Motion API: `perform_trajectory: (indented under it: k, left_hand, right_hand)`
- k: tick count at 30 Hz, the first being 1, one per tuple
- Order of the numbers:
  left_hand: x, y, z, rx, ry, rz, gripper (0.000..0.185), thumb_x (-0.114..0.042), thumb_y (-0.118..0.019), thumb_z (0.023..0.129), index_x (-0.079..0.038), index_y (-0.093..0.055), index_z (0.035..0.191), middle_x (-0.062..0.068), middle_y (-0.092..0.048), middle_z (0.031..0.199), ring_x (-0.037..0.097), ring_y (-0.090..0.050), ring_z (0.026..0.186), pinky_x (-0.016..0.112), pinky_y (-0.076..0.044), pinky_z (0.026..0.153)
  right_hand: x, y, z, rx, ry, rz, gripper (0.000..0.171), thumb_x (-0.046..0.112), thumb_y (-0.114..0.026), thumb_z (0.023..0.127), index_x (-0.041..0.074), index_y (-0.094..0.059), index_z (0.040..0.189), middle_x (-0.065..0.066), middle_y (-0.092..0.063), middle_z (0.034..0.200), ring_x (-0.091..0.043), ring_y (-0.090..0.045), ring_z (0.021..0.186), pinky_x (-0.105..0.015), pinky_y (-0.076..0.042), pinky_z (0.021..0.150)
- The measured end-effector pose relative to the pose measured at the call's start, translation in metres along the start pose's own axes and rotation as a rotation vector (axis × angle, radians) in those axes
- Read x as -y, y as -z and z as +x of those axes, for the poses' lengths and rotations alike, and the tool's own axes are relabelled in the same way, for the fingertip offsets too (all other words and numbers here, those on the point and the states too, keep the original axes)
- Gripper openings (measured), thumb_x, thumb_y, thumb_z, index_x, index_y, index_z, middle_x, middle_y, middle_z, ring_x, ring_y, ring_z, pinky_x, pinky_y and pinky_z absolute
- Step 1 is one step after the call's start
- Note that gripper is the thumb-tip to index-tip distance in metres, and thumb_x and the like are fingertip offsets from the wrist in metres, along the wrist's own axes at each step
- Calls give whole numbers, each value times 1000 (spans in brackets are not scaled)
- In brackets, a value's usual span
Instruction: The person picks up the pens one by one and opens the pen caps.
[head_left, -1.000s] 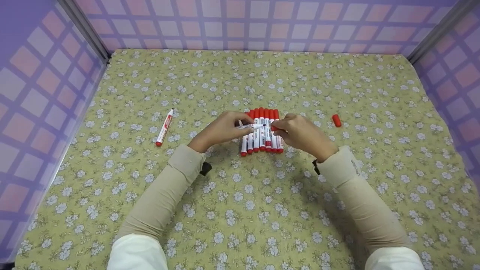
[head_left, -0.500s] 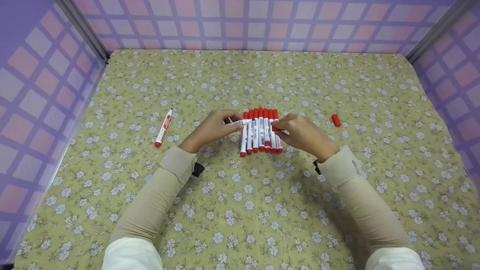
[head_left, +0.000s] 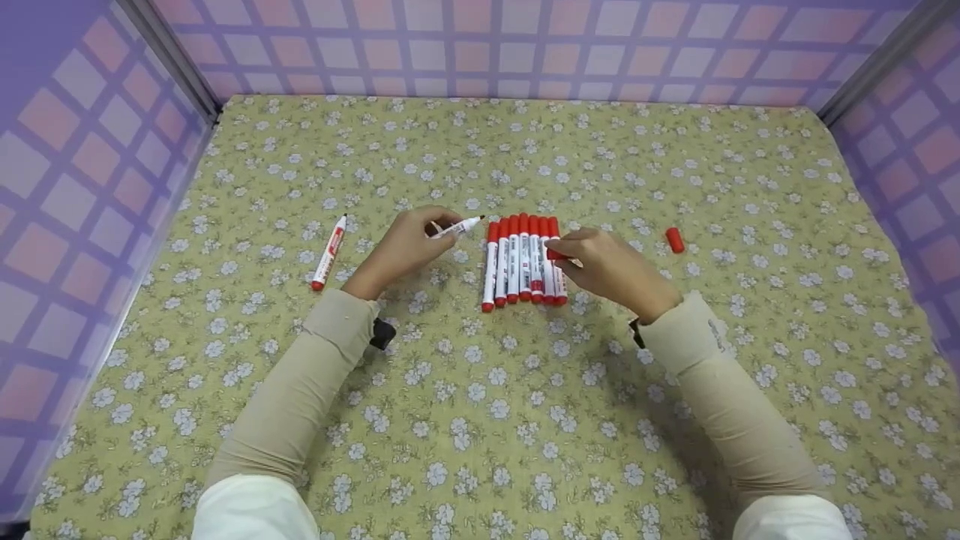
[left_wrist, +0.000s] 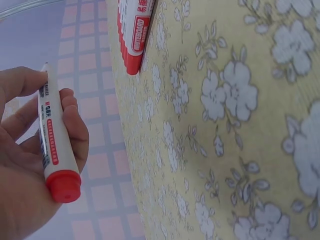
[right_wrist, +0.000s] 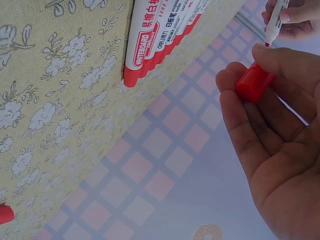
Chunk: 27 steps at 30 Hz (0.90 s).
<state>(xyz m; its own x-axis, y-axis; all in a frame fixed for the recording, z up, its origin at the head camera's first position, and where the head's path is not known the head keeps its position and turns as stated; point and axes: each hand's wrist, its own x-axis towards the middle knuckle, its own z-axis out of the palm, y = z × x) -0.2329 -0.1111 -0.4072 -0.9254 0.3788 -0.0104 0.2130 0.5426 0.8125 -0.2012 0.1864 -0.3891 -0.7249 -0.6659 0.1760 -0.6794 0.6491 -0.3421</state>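
In the head view my left hand [head_left: 405, 246] is just left of a row of capped red whiteboard markers [head_left: 513, 266]. It pinches an uncapped whiteboard marker [left_wrist: 52, 120] between thumb and fingers, the bare nib pointing up and right. The red end plug faces the palm side in the left wrist view. Over the right end of the row, my right hand [head_left: 604, 268] grips a loose red marker cap [right_wrist: 256, 82] between its thumb and curled fingers. Marker and cap are apart, with the row between them in the head view.
Left of the hands lies another uncapped marker [head_left: 328, 255], nib pointing away. A second red cap [head_left: 675, 240] lies on the flowered cloth [head_left: 480, 420] to the right. Checked panels [head_left: 472, 52] enclose the back and both sides.
My left hand has drawn the uncapped marker leftward, away from the cap and off the row; its nib now tilts upward. My right hand has stayed nearly still with the cap.
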Motion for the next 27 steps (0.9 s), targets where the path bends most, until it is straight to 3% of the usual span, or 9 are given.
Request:
perform_trajectory:
  k: [19,24,27]
  left_hand:
    - [20,34,-8,-76,177,-43,35,-22,-56,97,-14,-59,131,10,-60,115,24,-56,93,32,-46,71]
    - [25,43,-11,-87,205,-31,36,-25,-56,96,-17,-58,132,9,-60,116,31,-58,88,30,-42,48]
    - [28,49,-14,-117,220,-40,37,-26,-56,96,-16,-58,132,10,-59,116,31,-57,88,32,-42,49]
  right_hand:
    - [0,1,-1,20,-12,0,25,5,-66,89,3,-71,114,-15,-71,109,-24,-71,89,-34,-58,75]
    - [0,1,-2,6,5,-3,25,4,-66,89,1,-71,113,-17,-70,110,-26,-71,91,-36,-58,75]
    - [-1,0,-3,8,1,-9,25,4,-67,89,2,-70,114,-17,-70,111,-26,-71,91,-35,-58,75]
